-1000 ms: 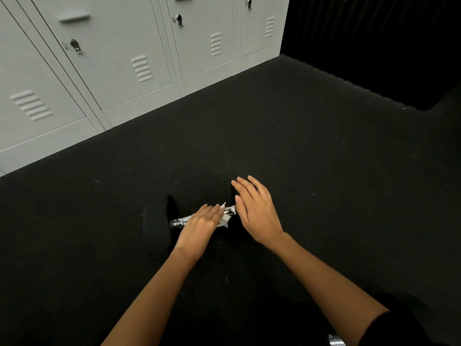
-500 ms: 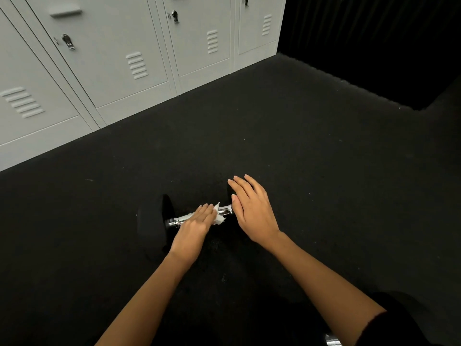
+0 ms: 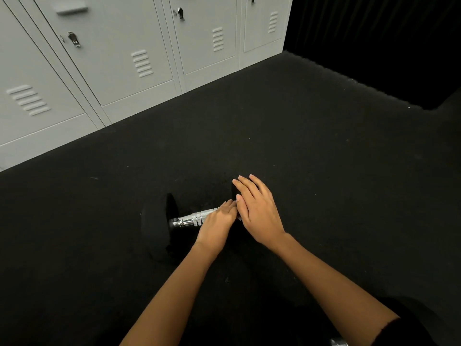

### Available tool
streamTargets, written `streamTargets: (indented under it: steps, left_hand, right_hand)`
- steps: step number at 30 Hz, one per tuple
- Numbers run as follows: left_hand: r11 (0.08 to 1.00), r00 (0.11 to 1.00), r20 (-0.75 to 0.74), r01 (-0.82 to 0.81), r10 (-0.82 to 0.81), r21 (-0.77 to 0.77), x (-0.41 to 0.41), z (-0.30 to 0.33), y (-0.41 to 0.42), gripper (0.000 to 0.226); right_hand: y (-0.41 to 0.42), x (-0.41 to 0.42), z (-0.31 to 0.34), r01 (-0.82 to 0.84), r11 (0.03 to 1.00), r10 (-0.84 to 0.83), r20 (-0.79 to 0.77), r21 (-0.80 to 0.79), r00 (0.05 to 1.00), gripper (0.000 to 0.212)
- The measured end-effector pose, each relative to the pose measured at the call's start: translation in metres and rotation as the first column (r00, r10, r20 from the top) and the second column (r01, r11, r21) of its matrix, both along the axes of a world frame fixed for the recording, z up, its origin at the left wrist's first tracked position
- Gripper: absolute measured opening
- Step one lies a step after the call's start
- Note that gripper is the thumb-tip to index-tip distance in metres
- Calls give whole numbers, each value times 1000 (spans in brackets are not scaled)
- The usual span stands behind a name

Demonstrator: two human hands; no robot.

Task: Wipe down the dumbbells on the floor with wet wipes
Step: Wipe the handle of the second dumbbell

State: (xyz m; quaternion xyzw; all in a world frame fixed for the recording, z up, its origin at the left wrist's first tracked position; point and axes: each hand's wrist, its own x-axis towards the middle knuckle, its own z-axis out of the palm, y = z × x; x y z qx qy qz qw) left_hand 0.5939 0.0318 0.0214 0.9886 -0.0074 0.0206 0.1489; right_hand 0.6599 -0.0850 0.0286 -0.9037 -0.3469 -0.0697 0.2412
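One black-headed dumbbell with a chrome handle (image 3: pixel 192 219) is lain on the black rubber floor (image 3: pixel 324 171), its handle gripped by the left hand (image 3: pixel 217 224) while the flat, straight-fingered right hand (image 3: pixel 259 211) is rested on its far head.

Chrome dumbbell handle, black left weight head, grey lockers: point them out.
Chrome dumbbell handle (image 3: pixel 193 219), head view, bare ridged section.
Black left weight head (image 3: pixel 156 226), head view, outer face.
Grey lockers (image 3: pixel 119 46), head view, door panel.

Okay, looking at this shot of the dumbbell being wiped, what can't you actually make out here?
Head view only:
- Wet wipe: almost wholly hidden under the left hand on the dumbbell handle.
- Dumbbell's right weight: mostly covered by the right hand.
- Shiny metal object: cut off by the bottom edge.
- Upper right: too dark to read.
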Motion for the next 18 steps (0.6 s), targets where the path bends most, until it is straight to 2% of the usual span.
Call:
streamTargets:
  steps: [5, 8, 11, 14, 18]
  left_hand:
    - [996, 999, -31, 44, -42, 75, -13, 5, 20, 56]
    - [998, 999, -32, 27, -26, 52, -23, 1, 31, 58]
    - [1000, 1000, -13, -25, 25, 2, -27, -1, 35, 48]
    - [984, 988, 27, -146, 149, -100, -31, 2, 37, 33]
    - [858, 896, 24, -417, 443, -300, -25, 7, 21, 28]
  right_hand:
    - [2, 2, 0, 2, 1000, -2, -1, 10, 1000, 47]
    - [2, 1, 1, 8, 1000, -8, 6, -7, 1000, 48]
    - [1, 0, 1, 9, 1000, -9, 11, -14, 1000, 48]
    - [0, 0, 1, 3, 999, -3, 17, -31, 1000, 48]
    - [0, 0, 1, 9, 999, -9, 15, -31, 1000, 47]
